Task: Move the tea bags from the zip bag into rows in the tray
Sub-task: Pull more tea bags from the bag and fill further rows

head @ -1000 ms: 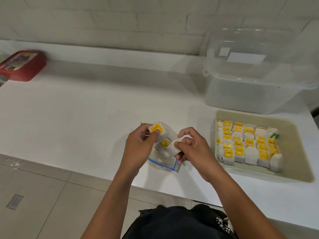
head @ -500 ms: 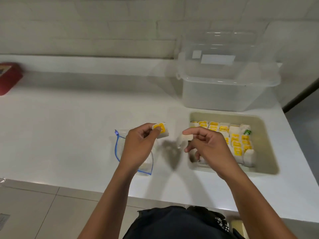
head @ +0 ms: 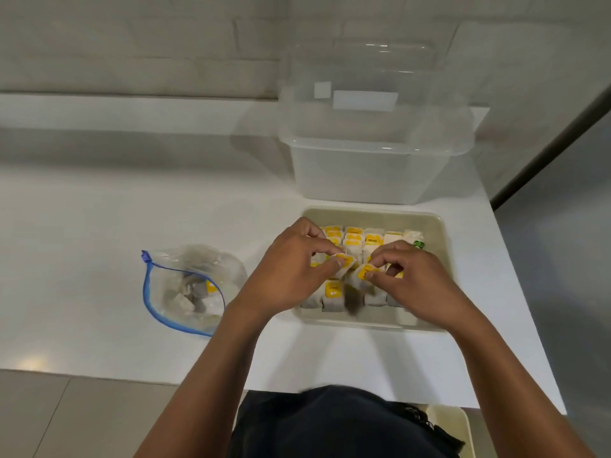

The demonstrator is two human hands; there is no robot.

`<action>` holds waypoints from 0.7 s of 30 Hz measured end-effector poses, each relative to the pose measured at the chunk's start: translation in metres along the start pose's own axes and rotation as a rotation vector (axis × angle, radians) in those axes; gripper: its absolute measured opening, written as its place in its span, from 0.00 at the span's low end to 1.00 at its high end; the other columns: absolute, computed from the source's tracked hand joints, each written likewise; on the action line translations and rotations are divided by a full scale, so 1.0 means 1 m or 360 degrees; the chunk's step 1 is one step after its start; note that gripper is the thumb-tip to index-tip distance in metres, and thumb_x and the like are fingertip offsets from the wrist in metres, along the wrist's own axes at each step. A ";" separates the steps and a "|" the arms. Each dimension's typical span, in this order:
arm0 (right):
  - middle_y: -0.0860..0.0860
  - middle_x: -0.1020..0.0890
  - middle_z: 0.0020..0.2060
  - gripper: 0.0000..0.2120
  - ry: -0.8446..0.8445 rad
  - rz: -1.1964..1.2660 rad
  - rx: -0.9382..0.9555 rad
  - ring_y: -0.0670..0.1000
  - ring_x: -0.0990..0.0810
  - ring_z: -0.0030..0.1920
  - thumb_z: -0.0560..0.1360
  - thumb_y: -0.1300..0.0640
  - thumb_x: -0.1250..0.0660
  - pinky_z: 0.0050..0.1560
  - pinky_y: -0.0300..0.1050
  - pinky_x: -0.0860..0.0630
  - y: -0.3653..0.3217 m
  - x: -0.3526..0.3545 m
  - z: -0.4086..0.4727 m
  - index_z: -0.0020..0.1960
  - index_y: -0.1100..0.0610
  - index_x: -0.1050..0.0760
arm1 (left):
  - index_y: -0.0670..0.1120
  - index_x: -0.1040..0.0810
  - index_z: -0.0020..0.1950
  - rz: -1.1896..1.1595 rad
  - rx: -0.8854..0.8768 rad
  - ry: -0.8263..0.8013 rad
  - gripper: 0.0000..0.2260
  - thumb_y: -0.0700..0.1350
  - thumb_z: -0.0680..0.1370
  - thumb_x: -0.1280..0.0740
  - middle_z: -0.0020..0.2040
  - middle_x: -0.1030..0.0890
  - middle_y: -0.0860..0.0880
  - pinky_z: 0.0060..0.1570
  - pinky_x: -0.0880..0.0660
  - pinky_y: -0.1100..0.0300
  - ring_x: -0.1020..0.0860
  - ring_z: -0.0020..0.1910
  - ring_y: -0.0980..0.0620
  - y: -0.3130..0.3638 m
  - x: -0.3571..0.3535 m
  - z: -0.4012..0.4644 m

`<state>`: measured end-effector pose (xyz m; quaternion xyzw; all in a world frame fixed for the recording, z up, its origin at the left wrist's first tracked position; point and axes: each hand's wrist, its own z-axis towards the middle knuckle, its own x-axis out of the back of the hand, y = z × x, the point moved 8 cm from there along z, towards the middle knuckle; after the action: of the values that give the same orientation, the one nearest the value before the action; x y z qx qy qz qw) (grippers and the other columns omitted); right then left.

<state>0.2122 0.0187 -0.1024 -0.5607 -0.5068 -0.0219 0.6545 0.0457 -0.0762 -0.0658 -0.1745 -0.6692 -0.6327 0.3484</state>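
Head view: both hands are now seen over the tray (head: 439, 226) at the right centre of the frame, where half a second earlier they were held above the bare counter between bag and tray. A yellow-labelled tea bag (head: 344, 261) is pinched between thumb and fingertips of the left hand (head: 291, 276), and a second tea bag (head: 362, 272) is pinched in the same way by the right hand (head: 413, 282). Both bags are held just above the rows of tea bags (head: 353, 239) already stood in the tray, near its middle.

The zip bag (head: 188, 289) has been left lying open on the white counter (head: 82, 226) at the left centre, well apart from the hands, with several tea bags visible inside. A clear plastic tub (head: 373, 166) stands behind the tray.

The carry is judged done; what remains of this step is the setting of the two bags into a row, and further trips are judged necessary.
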 end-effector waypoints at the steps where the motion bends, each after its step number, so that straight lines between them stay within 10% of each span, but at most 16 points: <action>1: 0.39 0.19 0.42 0.05 -0.0070 -0.0074 -0.0031 0.44 0.22 0.39 0.73 0.50 0.26 0.46 0.44 0.24 0.004 -0.001 0.001 0.39 0.43 0.19 | 0.56 0.14 0.51 0.0033 -0.0021 0.0001 0.05 0.51 0.78 0.28 0.48 0.25 0.56 0.48 0.30 0.68 0.24 0.46 0.60 0.002 -0.004 0.003; 14: 0.45 0.15 0.35 0.06 -0.0832 -0.0255 -0.0141 0.38 0.20 0.34 0.75 0.54 0.28 0.43 0.42 0.22 0.021 -0.048 0.008 0.40 0.48 0.20 | 0.53 0.23 0.55 0.0229 0.0133 0.0083 0.05 0.51 0.82 0.36 0.28 0.28 0.60 0.37 0.24 0.55 0.26 0.30 0.57 -0.017 -0.012 0.018; 21: 0.42 0.20 0.35 0.10 -0.0693 -0.0446 -0.0101 0.46 0.20 0.42 0.75 0.54 0.30 0.45 0.45 0.22 0.023 -0.057 0.029 0.36 0.45 0.24 | 0.51 0.21 0.54 0.0200 0.0122 0.0165 0.05 0.50 0.81 0.34 0.29 0.27 0.60 0.35 0.27 0.57 0.28 0.29 0.57 -0.020 -0.007 0.018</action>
<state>0.1797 0.0180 -0.1617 -0.4969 -0.7074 -0.0071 0.5027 0.0324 -0.0604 -0.0842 -0.1696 -0.6618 -0.5917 0.4280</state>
